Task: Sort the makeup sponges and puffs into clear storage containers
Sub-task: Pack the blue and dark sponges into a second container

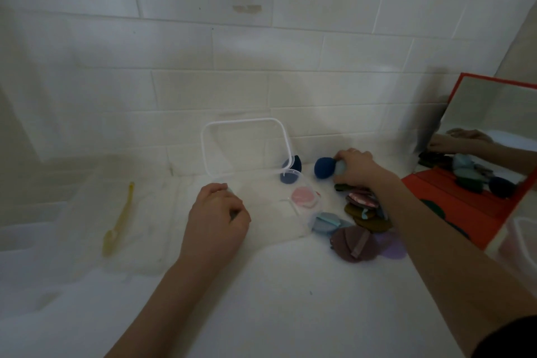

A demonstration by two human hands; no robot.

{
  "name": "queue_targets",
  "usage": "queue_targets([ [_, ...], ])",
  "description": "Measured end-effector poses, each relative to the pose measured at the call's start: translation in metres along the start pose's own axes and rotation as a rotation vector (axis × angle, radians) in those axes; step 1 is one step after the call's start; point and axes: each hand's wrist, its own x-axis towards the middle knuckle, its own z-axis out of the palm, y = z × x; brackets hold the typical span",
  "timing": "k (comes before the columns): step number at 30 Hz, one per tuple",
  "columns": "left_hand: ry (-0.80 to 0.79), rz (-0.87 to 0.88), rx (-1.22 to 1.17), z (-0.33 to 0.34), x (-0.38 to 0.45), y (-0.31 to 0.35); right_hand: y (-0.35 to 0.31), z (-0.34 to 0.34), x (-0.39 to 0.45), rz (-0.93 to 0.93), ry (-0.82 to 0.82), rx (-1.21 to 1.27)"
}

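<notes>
A clear container [205, 151] stands tilted against the wall with its opening towards me. A dark blue sponge [291, 173] and a pink puff [303, 196] show through clear plastic at its lower right. My left hand [216, 216] is curled at the container's near left corner, and a pale green sponge [230, 191] peeks out between its fingers. My right hand [356, 168] grips a light blue sponge [340, 167] next to a second dark blue sponge [323, 171]. Below that hand lies a pile of puffs [363, 211], with a light blue puff [327, 221], a mauve puff [351, 243] and a lilac puff [393, 244].
A red-framed mirror [465, 212] leans at the right and reflects my hand and the puffs. Another clear container [523, 241] sits at the right edge. A yellow spoon-like tool [119, 221] lies at the left on the white cloth. The tiled wall is close behind.
</notes>
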Motion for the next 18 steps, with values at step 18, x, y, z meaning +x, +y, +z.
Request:
queue_targets([
  [18,0.069,-0.142,-0.247,-0.006,-0.006,0.013,-0.143,-0.057,-0.1,-0.263,-0.125,0.896],
])
